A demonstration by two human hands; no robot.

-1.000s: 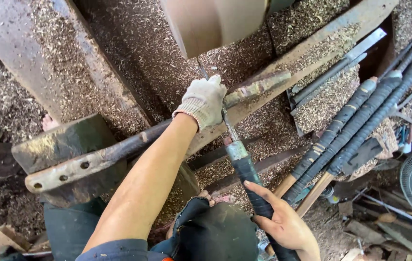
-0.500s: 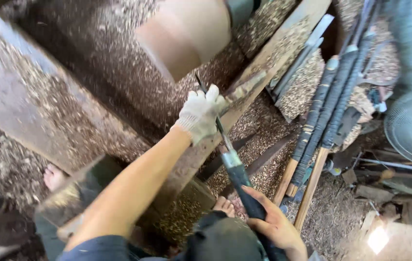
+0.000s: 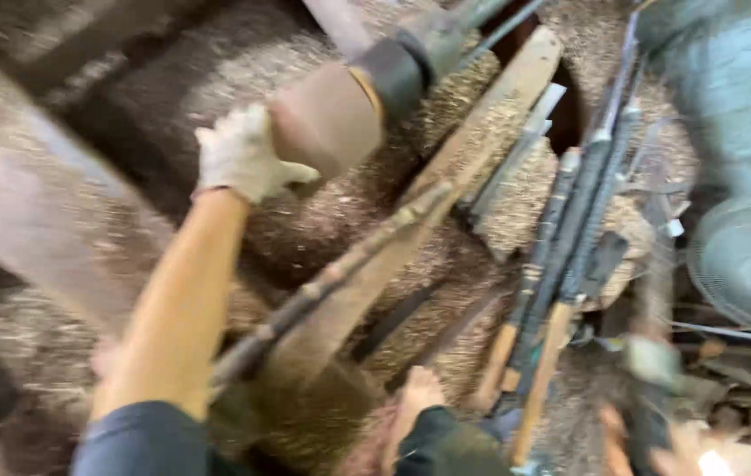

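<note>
Sawdust covers our lathe bed. Our gloved left hand rests loosely open against the brown wooden workpiece. We cannot tell whether our bare right hand grips anything.

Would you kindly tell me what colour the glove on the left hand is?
The glove on the left hand is white or off-white knit, seen in the head view, though blurred.

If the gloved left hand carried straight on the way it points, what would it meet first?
The gloved left hand points up and right, at the brown wooden cylinder on the lathe. That block is right at its fingertips and may already be touched; blur and unclear depth leave this unsettled.
</note>
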